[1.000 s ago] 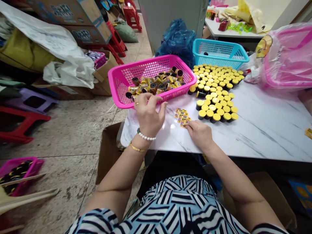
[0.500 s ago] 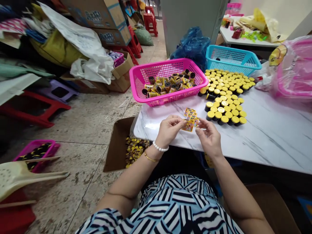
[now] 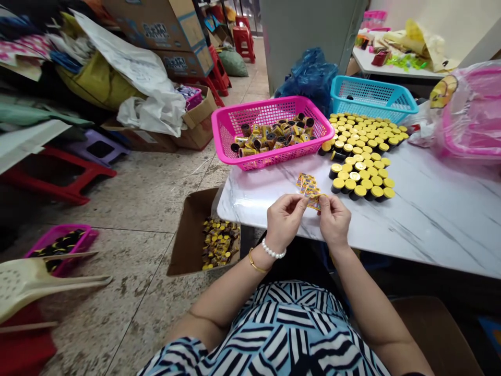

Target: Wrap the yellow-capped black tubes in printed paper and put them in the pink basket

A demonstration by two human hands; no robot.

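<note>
From my head camera, my left hand [image 3: 285, 222] and right hand [image 3: 335, 222] have closed in on each other since half a second ago, when my right fingers were spread apart. Now both pinch narrowly at one small, flat, yellow printed label [image 3: 314, 202], held low over the white marbled table [image 3: 422, 209] near its front edge. Just beyond it lies an overlapping row of similar yellow labels [image 3: 306, 183].

My fingertips cover part of the held label, and its print is too small to read. My table's edge cuts off part of the brown cardboard box [image 3: 188, 235] below.

I count two perforated plastic baskets beyond my hands, one bright pink [image 3: 217, 137], one turquoise [image 3: 371, 108]. The black cylinders with yellow caps [image 3: 367, 185] crowd too closely to count; one black cylinder [image 3: 338, 156] lies sideways.
</note>
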